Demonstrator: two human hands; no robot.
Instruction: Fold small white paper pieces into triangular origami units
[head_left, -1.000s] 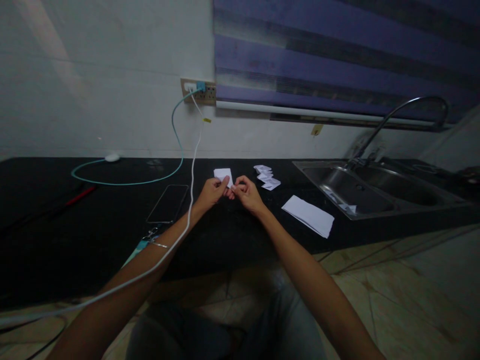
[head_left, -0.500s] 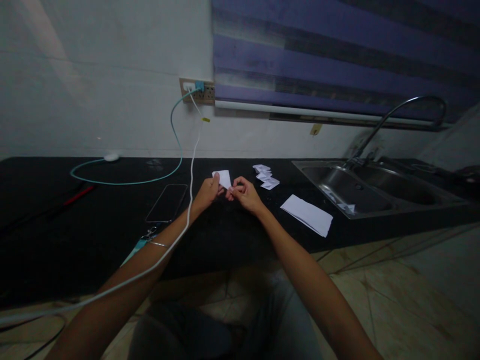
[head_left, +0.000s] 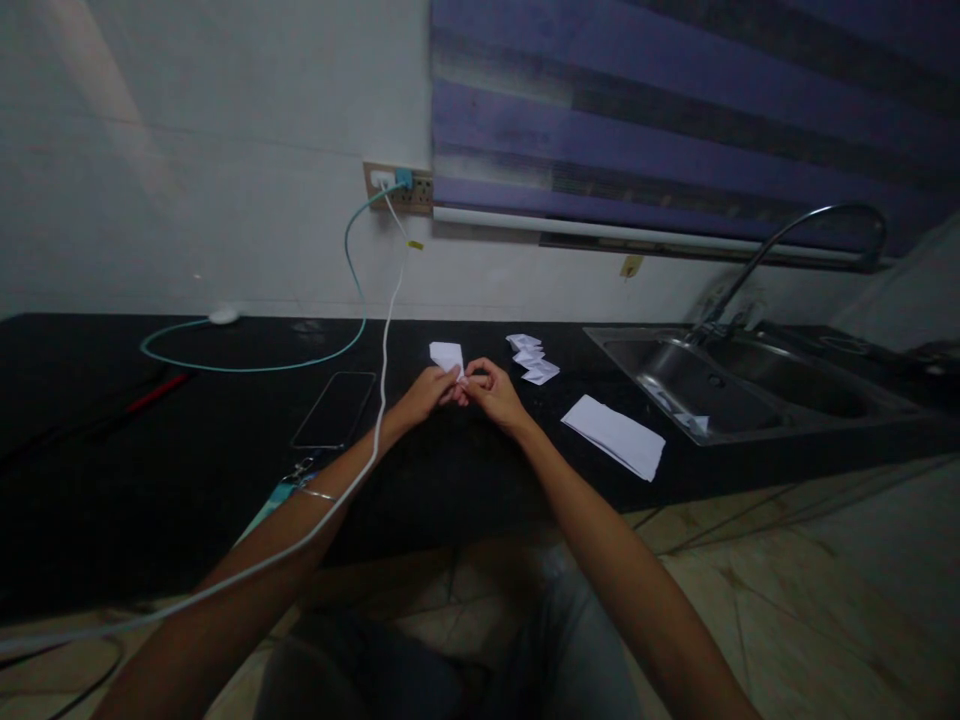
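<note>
Both hands meet just above the black table [head_left: 187,440], and each grip is pinched closed on the lower edge of a small folded paper [head_left: 447,355], the left hand [head_left: 421,395] and the right hand [head_left: 489,390] touching at the fingertips. The paper stands up between them. A dark phone [head_left: 334,408] lies to the left, while a pile of folded pieces [head_left: 531,358], a white sheet [head_left: 615,436] and the sink [head_left: 720,385] lie to the right.

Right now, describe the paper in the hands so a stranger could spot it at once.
Start at the black counter, left of the steel sink. At its middle the left hand and right hand pinch a small folded paper. Unlike the pile of folded bits and the flat sheets to its right, it alone is held.
</note>
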